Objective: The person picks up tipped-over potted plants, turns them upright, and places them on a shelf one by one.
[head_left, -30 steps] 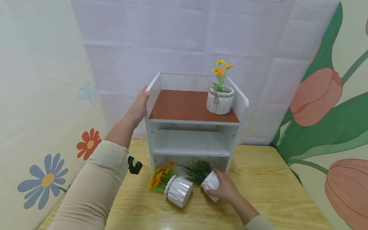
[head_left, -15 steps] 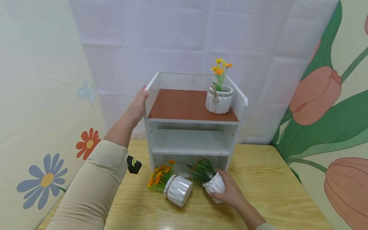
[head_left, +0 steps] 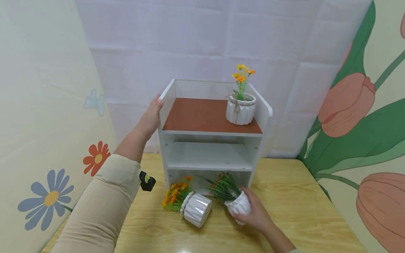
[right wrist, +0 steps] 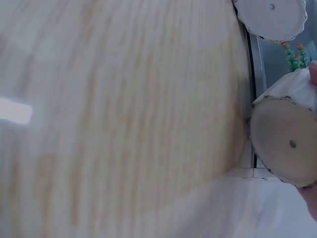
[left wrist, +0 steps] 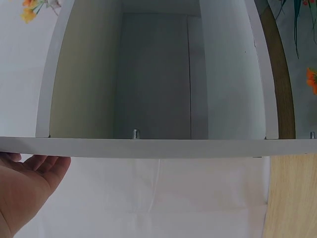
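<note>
My right hand point(head_left: 255, 212) grips a small white ribbed flowerpot point(head_left: 241, 206) with a green plant point(head_left: 226, 186) that has small red tips. The pot leans, its foliage pointing up and left toward the bottom compartment; the right wrist view shows its underside point(right wrist: 285, 141) with a drain hole. My left hand point(head_left: 152, 117) rests against the outer left side of the white shelf unit point(head_left: 209, 168), fingertips near the top edge; in the left wrist view its fingers point(left wrist: 55, 171) touch the side panel point(left wrist: 163, 148). Another white pot point(head_left: 197, 210) with orange flowers lies on its side.
A third white pot point(head_left: 241, 111), with yellow and orange flowers and a twine bow, stands upright at the right of the brown top board point(head_left: 196, 116). The unit stands on a wooden table point(head_left: 294, 203) before a white cloth point(head_left: 190, 42). Flower-printed panels flank both sides.
My right hand has moved slightly right and turned the gripped pot, so its foliage has swung a little more upright. The left hand, shelf unit and other pots stay in place.
</note>
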`<action>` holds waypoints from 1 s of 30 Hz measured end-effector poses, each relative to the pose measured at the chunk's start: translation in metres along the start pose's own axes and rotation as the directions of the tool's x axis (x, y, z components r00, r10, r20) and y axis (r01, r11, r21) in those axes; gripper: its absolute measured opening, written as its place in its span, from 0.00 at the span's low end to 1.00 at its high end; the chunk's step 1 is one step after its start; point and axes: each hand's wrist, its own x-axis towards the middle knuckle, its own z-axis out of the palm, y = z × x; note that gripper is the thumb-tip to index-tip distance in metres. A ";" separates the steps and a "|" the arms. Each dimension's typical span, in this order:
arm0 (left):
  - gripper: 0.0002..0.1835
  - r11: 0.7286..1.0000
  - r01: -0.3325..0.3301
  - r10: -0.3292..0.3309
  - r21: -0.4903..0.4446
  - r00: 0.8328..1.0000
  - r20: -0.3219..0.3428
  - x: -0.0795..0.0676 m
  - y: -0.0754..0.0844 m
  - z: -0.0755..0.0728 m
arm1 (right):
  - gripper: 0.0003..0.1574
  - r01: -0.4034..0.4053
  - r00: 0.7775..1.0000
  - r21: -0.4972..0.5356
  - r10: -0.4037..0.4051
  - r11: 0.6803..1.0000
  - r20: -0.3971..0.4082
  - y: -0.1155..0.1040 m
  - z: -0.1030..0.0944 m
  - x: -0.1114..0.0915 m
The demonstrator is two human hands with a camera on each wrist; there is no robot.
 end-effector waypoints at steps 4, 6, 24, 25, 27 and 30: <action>0.34 1.000 0.002 -0.002 -0.002 1.000 0.002 0.000 0.000 0.000 | 0.64 0.015 1.000 0.000 -0.015 1.000 -0.020 0.004 0.000 -0.003; 0.34 1.000 0.005 -0.005 -0.002 1.000 0.003 0.000 0.001 0.000 | 0.64 0.024 0.999 0.001 -0.024 1.000 -0.028 0.005 -0.001 -0.004; 0.34 1.000 0.012 -0.012 0.004 1.000 0.007 0.000 0.000 0.000 | 0.72 0.001 0.999 0.055 0.002 0.998 -0.049 0.009 -0.003 -0.012; 0.34 1.000 0.013 -0.013 0.005 1.000 0.008 0.000 0.000 0.000 | 0.72 -0.011 0.999 0.063 0.014 0.998 -0.044 0.009 -0.003 -0.012; 0.34 1.000 0.015 -0.015 0.007 1.000 0.009 0.000 0.000 0.000 | 0.72 -0.035 0.999 0.076 0.038 0.997 -0.032 0.009 -0.004 -0.013; 0.34 1.000 0.015 -0.015 0.006 1.000 0.008 0.000 0.000 -0.001 | 0.72 -0.056 0.998 0.078 0.057 0.995 -0.017 0.010 -0.005 -0.013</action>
